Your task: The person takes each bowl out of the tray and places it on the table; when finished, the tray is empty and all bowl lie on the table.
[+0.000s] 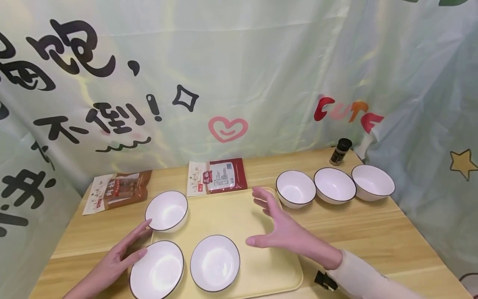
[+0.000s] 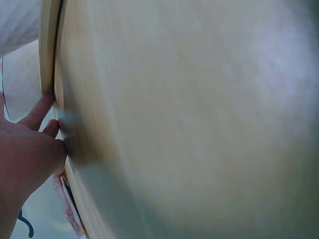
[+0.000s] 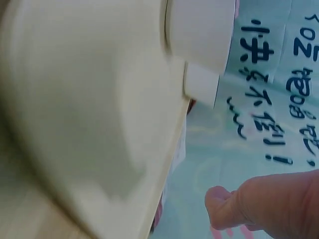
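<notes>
Right now, from my remote seat, I see the bare right hand (image 1: 280, 232) above the pale-yellow rectangular tray (image 1: 261, 265), fingers and thumb well apart, holding nothing. The left hand (image 1: 117, 254), fingers loosely extended, grips nothing beside the far-left round white dark-rimmed bowl (image 1: 167, 210) and the near-left matching bowl (image 1: 157, 270); contact I can't tell. A third white bowl (image 1: 215, 263) sits on the tray.

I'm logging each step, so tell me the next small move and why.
Probably bring the right hand to the leftmost bowl of the right-hand row: that hand is open and empty above the tray, whose right part is bare, and the bowl stands close by, at the tray's far right corner.
</notes>
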`<state>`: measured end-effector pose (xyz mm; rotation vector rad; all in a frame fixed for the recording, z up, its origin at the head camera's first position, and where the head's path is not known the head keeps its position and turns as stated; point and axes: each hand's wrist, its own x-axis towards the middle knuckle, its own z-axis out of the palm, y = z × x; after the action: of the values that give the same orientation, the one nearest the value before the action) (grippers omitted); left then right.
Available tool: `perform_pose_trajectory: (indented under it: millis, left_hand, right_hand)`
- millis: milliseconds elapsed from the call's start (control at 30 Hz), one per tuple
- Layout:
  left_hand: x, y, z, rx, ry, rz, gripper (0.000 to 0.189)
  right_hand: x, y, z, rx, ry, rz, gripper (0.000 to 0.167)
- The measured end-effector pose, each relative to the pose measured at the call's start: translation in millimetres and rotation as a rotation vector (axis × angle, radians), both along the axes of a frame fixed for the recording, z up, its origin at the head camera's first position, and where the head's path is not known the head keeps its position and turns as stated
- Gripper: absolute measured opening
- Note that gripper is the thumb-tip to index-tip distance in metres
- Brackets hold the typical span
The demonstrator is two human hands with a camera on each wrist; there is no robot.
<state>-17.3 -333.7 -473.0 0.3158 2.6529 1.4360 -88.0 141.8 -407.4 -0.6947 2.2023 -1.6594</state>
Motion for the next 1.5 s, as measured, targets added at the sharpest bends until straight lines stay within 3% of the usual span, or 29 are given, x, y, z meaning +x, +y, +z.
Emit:
perform_pose_trajectory:
  millis: [433,733,1100,1500]
  left_hand:
    - [-2.8,0.7,0.9,-0.005,0.004,-0.004,0.070]
    - [-2.7,0.1,1.3,-0.008,0.031,-0.005,0.071]
    - [-0.5,-0.7,1.2,-0.011,0.015,0.001,0.070]
    - [0.1,0.3,-1.1,-0.019,-0.001,0.010,0.070]
  right_hand:
    - [29.6,-43,-8.2,0.056,-0.136,0.111,0.126]
    - [42.4,-60,-17.3,0.082,-0.167,0.160,0.123]
    - [55.6,-72,-35.7,0.131,-0.089,0.123,0.125]
    - [58.1,-74,-39.4,0.134,-0.028,0.068,0.121]
